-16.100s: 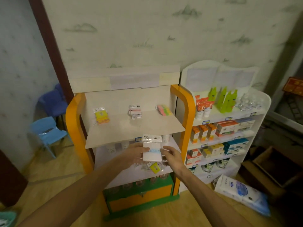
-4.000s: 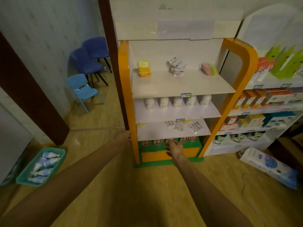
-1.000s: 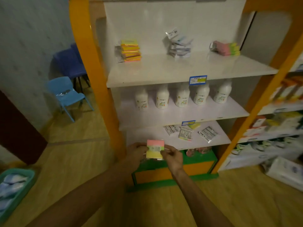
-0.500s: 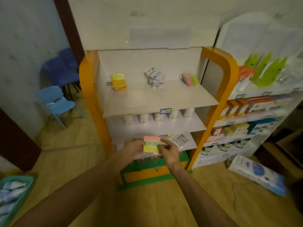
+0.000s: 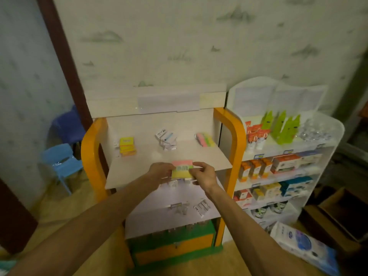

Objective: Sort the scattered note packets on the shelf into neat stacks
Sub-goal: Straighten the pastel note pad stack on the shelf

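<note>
Both forearms bare; seemingly no sleeves, rings.

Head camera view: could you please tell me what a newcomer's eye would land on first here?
Front and centre, the left hand and right hand hold a pink, green and yellow note packet at the front edge of the top shelf. Behind it stand three piles: a yellow stack at left, a white pile in the middle, a pastel stack at right. The bright orange frame draws the eye next.
</note>
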